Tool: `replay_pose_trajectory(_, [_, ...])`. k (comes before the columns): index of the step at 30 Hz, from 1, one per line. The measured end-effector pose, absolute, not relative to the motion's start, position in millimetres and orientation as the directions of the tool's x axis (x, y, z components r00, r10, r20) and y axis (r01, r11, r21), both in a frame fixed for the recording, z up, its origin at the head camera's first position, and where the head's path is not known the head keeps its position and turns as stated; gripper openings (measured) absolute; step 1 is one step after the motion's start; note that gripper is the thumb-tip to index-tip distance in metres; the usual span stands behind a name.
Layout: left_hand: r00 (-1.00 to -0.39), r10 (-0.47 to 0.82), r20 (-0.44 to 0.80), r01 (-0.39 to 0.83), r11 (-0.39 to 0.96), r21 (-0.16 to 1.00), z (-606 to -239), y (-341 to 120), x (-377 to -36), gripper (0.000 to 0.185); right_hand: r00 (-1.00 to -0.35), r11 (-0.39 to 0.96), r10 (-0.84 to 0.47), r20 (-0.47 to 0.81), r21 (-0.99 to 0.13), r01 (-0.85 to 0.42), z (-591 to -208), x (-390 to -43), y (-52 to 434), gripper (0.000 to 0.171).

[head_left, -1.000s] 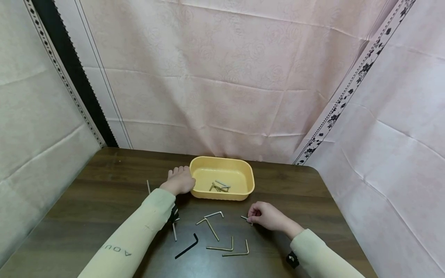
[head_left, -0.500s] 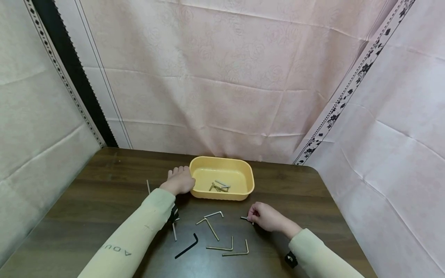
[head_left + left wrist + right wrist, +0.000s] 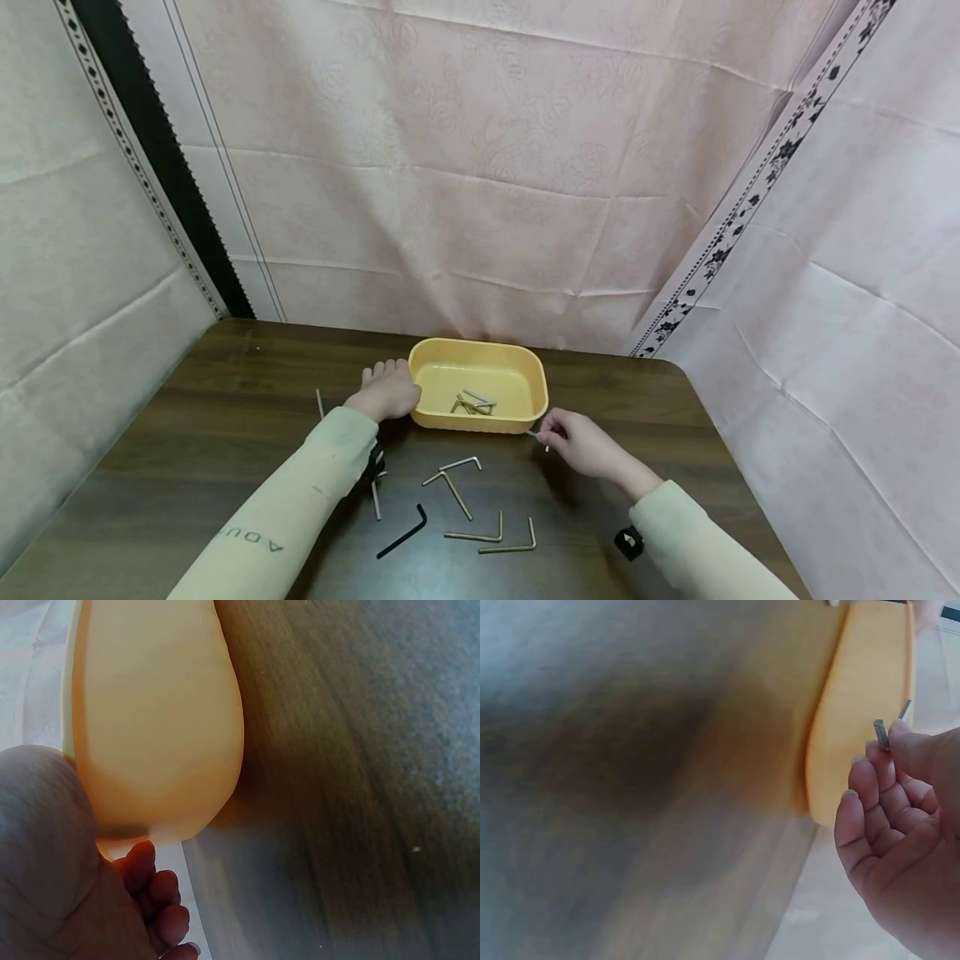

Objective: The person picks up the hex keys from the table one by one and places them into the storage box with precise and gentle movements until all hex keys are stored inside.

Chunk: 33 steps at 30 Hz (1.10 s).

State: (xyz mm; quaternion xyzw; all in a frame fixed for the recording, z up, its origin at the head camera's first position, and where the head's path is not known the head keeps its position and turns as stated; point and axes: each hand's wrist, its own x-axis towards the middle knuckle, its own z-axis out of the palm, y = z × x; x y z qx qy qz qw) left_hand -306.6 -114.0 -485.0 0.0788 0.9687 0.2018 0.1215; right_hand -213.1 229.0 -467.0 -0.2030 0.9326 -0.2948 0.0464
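My right hand [image 3: 581, 442] pinches a small silver hex key [image 3: 881, 735] between thumb and fingers, beside the front right corner of the yellow plastic tray [image 3: 536, 408]. In the right wrist view both ends of the key stick out past the fingertips, overlapping the tray's wall. At the tray's left end, my left hand [image 3: 387, 390] grips the rim, its fingers [image 3: 163, 889] curled by the outer wall in the left wrist view. Several gold and silver hex keys [image 3: 474, 405] lie inside the tray, gathered towards its front.
On the brown wooden table [image 3: 720, 500] lie a black hex key [image 3: 405, 533], several gold ones [image 3: 506, 549] and a silver one [image 3: 460, 463] in front of the tray. Other silver rods [image 3: 377, 502] show beside the left forearm. Pale cloth [image 3: 480, 167] hangs behind the table.
My right hand has lifted the silver hex key from the table and moved it away from me, up to the tray's front right corner. The left hand has stayed at the rim.
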Motion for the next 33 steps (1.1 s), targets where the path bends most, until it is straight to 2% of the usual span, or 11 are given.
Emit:
replay_pose_trajectory(8, [-0.957, 0.200, -0.210, 0.099, 0.907, 0.410, -482, -115, -303, 0.056, -0.930, 0.722, -0.356, 0.095, -0.604, -0.338, -458, -228, 222, 0.010])
replay_pose_trajectory(13, [-0.956, 0.210, -0.207, 0.109, 0.903, 0.415, -474, -117, -296, 0.055, -0.940, 0.721, -0.325, 0.105, -0.616, -0.318, -452, -239, 214, 0.011])
replay_pose_trajectory(19, [-0.957, 0.205, -0.205, 0.104, 0.902, 0.418, -482, -118, -302, 0.054, -0.951, 0.701, -0.291, 0.107, -0.653, -0.288, -444, -253, 200, 0.012])
replay_pose_trajectory(27, [-0.955, 0.215, -0.205, 0.108, 0.894, 0.434, -471, -117, -296, 0.057, -0.965, 0.706, -0.227, 0.130, -0.661, -0.255, -451, -275, 166, 0.015])
replay_pose_trajectory(33, [-0.954, 0.220, -0.205, 0.115, 0.897, 0.426, -470, -116, -294, 0.057, -0.965, 0.677, -0.238, 0.109, -0.693, -0.246, -457, -289, 150, 0.015])
